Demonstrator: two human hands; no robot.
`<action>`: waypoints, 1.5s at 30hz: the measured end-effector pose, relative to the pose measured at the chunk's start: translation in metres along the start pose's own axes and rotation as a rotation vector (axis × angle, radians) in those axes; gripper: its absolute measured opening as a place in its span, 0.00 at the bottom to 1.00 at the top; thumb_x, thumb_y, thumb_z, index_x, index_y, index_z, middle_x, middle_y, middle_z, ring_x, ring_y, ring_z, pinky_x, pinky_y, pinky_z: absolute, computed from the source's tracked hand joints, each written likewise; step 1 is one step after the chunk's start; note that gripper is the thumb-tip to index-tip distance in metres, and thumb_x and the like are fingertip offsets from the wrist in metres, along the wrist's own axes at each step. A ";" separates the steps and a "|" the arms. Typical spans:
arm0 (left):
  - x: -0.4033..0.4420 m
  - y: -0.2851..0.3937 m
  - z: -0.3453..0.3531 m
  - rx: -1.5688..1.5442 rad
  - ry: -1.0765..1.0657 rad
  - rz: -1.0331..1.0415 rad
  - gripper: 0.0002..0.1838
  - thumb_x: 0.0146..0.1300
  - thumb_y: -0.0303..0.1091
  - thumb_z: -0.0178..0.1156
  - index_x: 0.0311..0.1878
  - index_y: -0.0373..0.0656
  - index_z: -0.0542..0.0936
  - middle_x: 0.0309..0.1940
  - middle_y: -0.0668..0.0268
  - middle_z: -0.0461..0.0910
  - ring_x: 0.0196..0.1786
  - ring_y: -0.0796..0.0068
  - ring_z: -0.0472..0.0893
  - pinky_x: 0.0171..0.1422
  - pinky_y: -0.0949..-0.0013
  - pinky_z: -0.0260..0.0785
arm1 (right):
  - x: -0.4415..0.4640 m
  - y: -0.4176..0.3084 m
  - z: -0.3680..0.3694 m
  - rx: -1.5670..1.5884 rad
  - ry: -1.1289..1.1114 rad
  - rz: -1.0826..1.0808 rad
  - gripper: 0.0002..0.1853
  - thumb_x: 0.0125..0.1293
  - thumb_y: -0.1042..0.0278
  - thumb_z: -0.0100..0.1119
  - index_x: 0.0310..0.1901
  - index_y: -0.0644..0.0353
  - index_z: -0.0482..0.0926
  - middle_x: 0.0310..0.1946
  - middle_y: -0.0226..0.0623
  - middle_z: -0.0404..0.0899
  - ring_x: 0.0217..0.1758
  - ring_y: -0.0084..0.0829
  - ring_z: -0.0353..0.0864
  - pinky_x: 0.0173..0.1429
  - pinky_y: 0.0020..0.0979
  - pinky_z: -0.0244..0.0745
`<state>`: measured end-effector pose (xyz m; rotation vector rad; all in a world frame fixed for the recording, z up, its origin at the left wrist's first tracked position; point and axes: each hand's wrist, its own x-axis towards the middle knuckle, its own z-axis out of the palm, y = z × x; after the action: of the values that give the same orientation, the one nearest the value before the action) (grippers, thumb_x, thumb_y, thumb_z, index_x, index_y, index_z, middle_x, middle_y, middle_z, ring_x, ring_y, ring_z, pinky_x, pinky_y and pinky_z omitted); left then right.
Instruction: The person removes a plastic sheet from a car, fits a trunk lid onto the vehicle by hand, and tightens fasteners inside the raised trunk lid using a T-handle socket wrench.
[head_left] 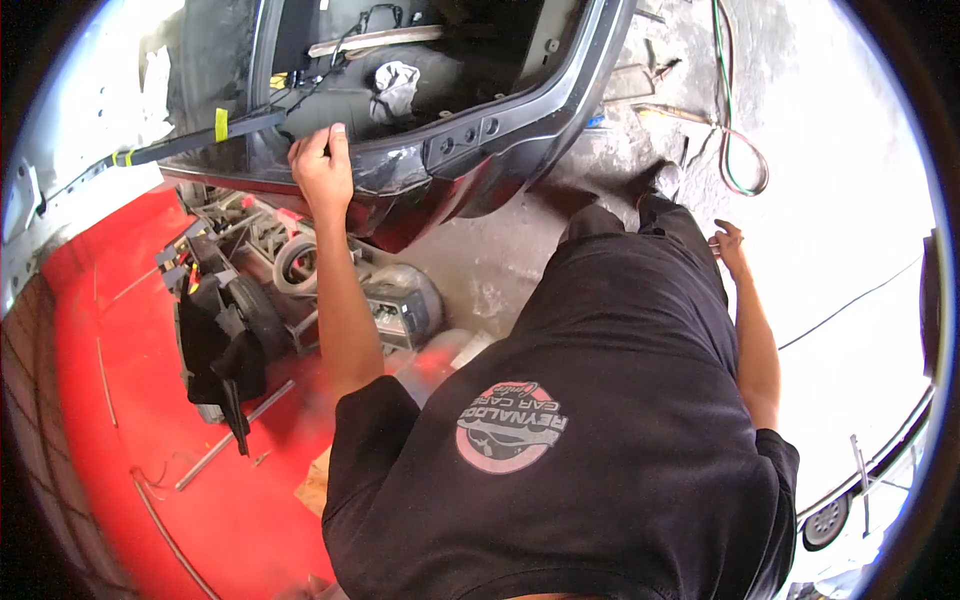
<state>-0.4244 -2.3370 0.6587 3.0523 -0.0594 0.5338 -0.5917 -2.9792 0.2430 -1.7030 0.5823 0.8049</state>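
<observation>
My left hand (322, 170) is closed at the rear corner of a dark car body (395, 172), near the end of a black strip (205, 137) with yellow tape on it. Its fingers are curled, and what they hold is hidden. On the other side, my right hand (730, 243) hangs beside my dark trousers with its fingers apart and touches no tool. Through the car's opening a crumpled white cloth (396, 88) shows.
Car parts and a tyre (258, 315) lie at the left by a red floor area (150, 350). Red and green hoses (728, 130) lie on the concrete at the upper right. A wheel (827, 522) shows at the lower right.
</observation>
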 end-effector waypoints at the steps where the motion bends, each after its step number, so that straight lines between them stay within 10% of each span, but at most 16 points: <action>1: 0.000 0.001 0.000 0.003 0.008 0.011 0.12 0.70 0.37 0.65 0.38 0.37 0.87 0.30 0.55 0.85 0.36 0.52 0.82 0.51 0.55 0.71 | 0.000 -0.003 0.001 -0.010 0.000 -0.008 0.28 0.69 0.70 0.48 0.69 0.66 0.74 0.29 0.37 0.82 0.26 0.25 0.79 0.28 0.29 0.76; 15: -0.003 0.006 -0.004 -0.023 -0.007 0.161 0.18 0.72 0.48 0.61 0.42 0.44 0.89 0.32 0.55 0.86 0.42 0.54 0.83 0.64 0.52 0.66 | -0.058 0.016 0.057 0.008 0.060 0.022 0.29 0.67 0.70 0.48 0.71 0.65 0.72 0.30 0.38 0.83 0.26 0.25 0.79 0.30 0.29 0.78; 30: -0.007 0.011 -0.008 -0.078 0.029 0.237 0.22 0.74 0.49 0.58 0.29 0.41 0.84 0.29 0.54 0.85 0.39 0.50 0.84 0.51 0.49 0.69 | -0.122 0.076 0.103 -0.038 0.207 -0.053 0.30 0.62 0.68 0.53 0.67 0.67 0.76 0.27 0.39 0.81 0.25 0.26 0.77 0.29 0.31 0.72; 35: -0.007 0.012 -0.009 -0.055 0.034 0.232 0.21 0.73 0.48 0.58 0.31 0.41 0.85 0.30 0.54 0.86 0.40 0.51 0.84 0.53 0.50 0.70 | -0.112 0.071 0.103 -0.133 0.259 -0.154 0.29 0.61 0.66 0.57 0.64 0.69 0.79 0.50 0.52 0.87 0.39 0.35 0.85 0.48 0.36 0.80; 45: -0.004 0.014 -0.020 -0.136 -0.143 0.233 0.19 0.66 0.53 0.66 0.40 0.46 0.89 0.36 0.61 0.88 0.44 0.58 0.84 0.60 0.56 0.65 | -0.048 0.004 0.084 -0.398 0.120 -0.262 0.29 0.59 0.70 0.59 0.64 0.69 0.79 0.48 0.58 0.87 0.42 0.39 0.88 0.49 0.38 0.83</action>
<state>-0.4351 -2.3496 0.6764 2.9602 -0.4418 0.3058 -0.6436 -2.9008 0.2637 -2.1513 0.2783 0.6615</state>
